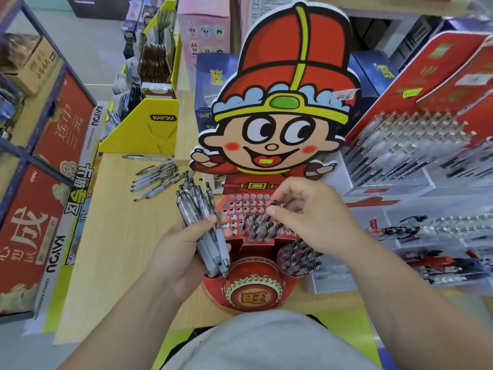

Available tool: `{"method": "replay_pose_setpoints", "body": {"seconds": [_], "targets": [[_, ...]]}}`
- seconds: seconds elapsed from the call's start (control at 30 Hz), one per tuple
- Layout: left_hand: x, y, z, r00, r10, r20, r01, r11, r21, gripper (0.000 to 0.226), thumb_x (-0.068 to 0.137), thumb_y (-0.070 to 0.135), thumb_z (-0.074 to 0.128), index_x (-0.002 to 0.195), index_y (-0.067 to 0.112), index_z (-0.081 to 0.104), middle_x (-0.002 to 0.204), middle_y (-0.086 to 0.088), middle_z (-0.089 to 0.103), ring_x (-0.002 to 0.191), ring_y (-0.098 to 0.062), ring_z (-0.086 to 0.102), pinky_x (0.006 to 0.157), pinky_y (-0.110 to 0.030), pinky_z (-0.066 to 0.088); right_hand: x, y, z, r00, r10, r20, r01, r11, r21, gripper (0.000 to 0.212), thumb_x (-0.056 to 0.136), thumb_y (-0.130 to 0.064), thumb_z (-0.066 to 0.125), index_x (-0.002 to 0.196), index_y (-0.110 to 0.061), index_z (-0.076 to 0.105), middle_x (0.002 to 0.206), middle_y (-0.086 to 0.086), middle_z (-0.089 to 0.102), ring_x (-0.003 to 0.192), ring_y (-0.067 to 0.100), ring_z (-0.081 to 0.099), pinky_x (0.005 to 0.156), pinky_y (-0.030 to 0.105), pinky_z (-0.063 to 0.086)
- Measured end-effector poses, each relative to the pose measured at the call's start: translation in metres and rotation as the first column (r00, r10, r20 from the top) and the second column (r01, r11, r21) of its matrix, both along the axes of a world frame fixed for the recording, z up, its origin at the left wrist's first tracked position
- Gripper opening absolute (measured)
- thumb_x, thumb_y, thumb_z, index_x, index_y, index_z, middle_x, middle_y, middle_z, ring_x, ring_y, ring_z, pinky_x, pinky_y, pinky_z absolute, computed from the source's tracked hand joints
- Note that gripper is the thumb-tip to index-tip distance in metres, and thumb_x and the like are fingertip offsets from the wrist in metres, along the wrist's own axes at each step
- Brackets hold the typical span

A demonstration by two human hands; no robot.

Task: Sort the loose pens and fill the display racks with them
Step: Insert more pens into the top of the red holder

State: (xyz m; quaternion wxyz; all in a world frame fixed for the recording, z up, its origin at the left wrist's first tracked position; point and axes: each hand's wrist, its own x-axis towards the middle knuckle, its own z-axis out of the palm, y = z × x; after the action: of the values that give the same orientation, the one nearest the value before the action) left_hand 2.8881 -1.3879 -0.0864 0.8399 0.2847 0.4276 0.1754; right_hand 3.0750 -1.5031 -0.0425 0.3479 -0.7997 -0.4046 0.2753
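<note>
A red cartoon-figure display rack [240, 206] stands on the wooden table, its sloped panel full of round holes. Several black-capped pens [262, 227] stand in the lower rows, and more fill the round cup [300, 259] at its right. My left hand [184, 252] grips a bundle of clear grey pens [198, 209], tips pointing down beside the rack. Over the hole panel, my right hand [306, 209] pinches a single pen [273, 205] between thumb and fingers. More loose pens [157, 180] lie on the table at the back left.
A yellow card display box [149, 129] stands behind the loose pens. Red boxed sets [34, 225] line the left shelf. Clear acrylic pen racks [405, 156] filled with pens stand to the right. A red drum-shaped part [253, 287] forms the rack's front.
</note>
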Motion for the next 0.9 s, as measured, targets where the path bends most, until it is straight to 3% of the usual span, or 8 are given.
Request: {"method": "replay_pose_setpoints", "body": {"seconds": [0.13,0.4,0.6,0.73,0.9], "targets": [[-0.002,0.002,0.0,1.0,0.01,0.004,-0.01,1.0,-0.009,0.035,0.095,0.01,0.061,0.129,0.003,0.059,0.098,-0.011,0.073,0.077,-0.021,0.07,0.057,-0.031,0.056,0.0,0.0,-0.001,0.999,0.018,0.028,-0.017,0.999,-0.033,0.013,0.083,-0.024,0.08,0.08,-0.028,0.067,0.081,-0.011,0.072,0.073,0.005,0.068,0.072,0.032,0.058],[-0.002,-0.001,0.005,1.0,-0.012,0.018,0.012,1.0,-0.009,0.024,0.095,0.009,0.06,0.119,0.005,0.062,0.095,-0.01,0.073,0.073,-0.018,0.072,0.055,-0.031,0.056,-0.006,0.004,-0.008,0.998,0.011,0.065,-0.006,0.997,-0.079,0.01,0.083,-0.022,0.08,0.078,-0.026,0.072,0.074,-0.014,0.072,0.071,-0.001,0.068,0.064,0.013,0.052],[-0.004,-0.006,0.006,0.999,-0.027,0.03,0.027,1.0,-0.007,0.028,0.095,0.008,0.06,0.123,0.003,0.061,0.094,-0.011,0.073,0.072,-0.02,0.07,0.058,-0.034,0.057,-0.007,0.007,-0.008,0.996,0.009,0.089,0.0,0.995,-0.102,0.007,0.084,-0.024,0.077,0.079,-0.026,0.074,0.079,-0.014,0.073,0.073,0.003,0.068,0.07,0.022,0.056],[-0.005,-0.007,0.007,0.999,-0.034,0.037,0.035,0.999,-0.02,0.032,0.096,0.007,0.059,0.128,0.001,0.06,0.094,-0.012,0.073,0.071,-0.02,0.071,0.056,-0.032,0.057,-0.007,0.007,-0.007,0.998,0.006,0.067,0.001,0.994,-0.11,0.007,0.084,-0.025,0.078,0.079,-0.026,0.075,0.075,-0.016,0.071,0.073,0.0,0.067,0.067,0.014,0.051],[-0.005,-0.008,0.008,0.999,-0.028,0.036,0.028,1.0,-0.014,0.031,0.096,0.007,0.059,0.127,0.002,0.059,0.095,-0.013,0.073,0.073,-0.021,0.071,0.059,-0.035,0.058,-0.006,0.002,-0.011,1.0,-0.01,-0.016,0.008,0.996,-0.088,0.011,0.089,-0.028,0.073,0.078,-0.028,0.073,0.079,-0.016,0.071,0.078,0.0,0.066,0.071,0.018,0.049]]}}
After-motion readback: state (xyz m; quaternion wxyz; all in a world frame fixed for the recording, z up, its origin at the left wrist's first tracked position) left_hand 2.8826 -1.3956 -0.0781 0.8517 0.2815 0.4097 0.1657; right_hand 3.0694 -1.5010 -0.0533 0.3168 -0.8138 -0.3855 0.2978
